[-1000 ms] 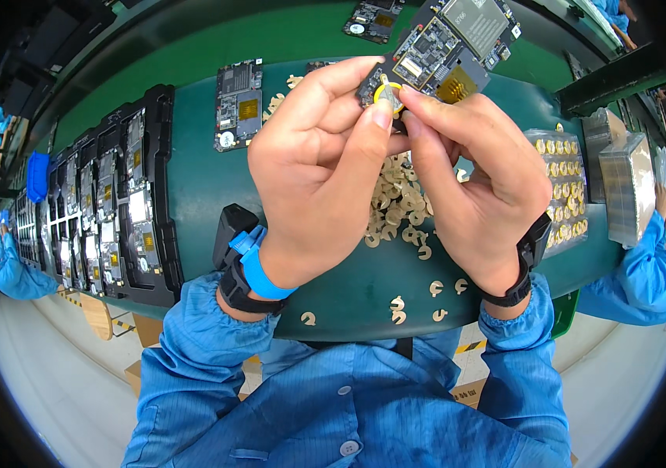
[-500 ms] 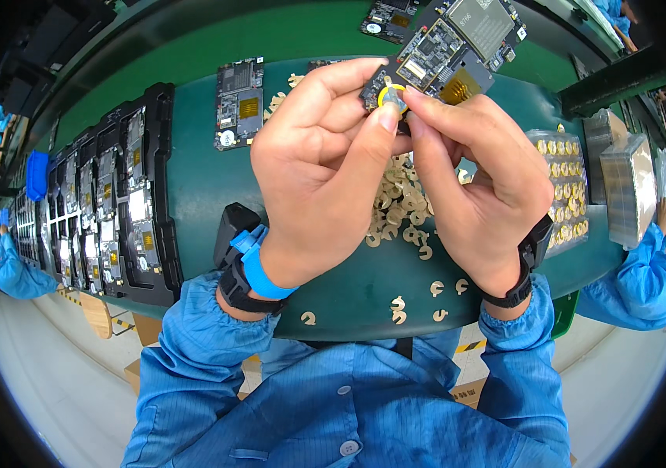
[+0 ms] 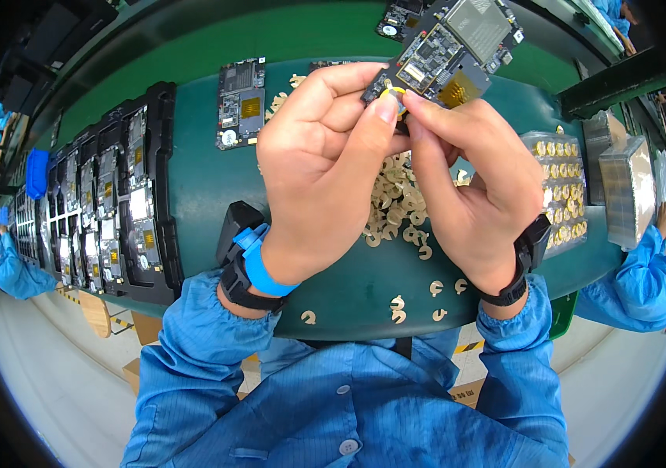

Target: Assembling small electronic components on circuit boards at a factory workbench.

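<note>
Tilted in front of me is a black circuit board (image 3: 436, 56) with silver shields and a gold-brown patch. My left hand (image 3: 321, 156) grips its near end from below, the thumb pressing on a round coin cell battery (image 3: 398, 92) with a yellow rim. My right hand (image 3: 477, 171) is closed, index fingertip at the cell's right rim and thumb just under it by the board's edge. The two thumbs cover most of the cell. Beneath the hands lies a heap of cream C-shaped pieces (image 3: 397, 199), with several loose ones nearer to me.
On the left, black trays (image 3: 165, 179) hold several circuit boards. Another board (image 3: 240, 101) lies on the green table mat (image 3: 208, 187). A clear tray of coin cells (image 3: 563, 191) and stacked clear trays (image 3: 628, 191) are at right. Blue-sleeved people (image 3: 633, 273) are on both sides.
My left thumb has slid slightly up and left, covering more of the coin cell. My right hand has shifted a little to the left. The board is still held between both hands.
</note>
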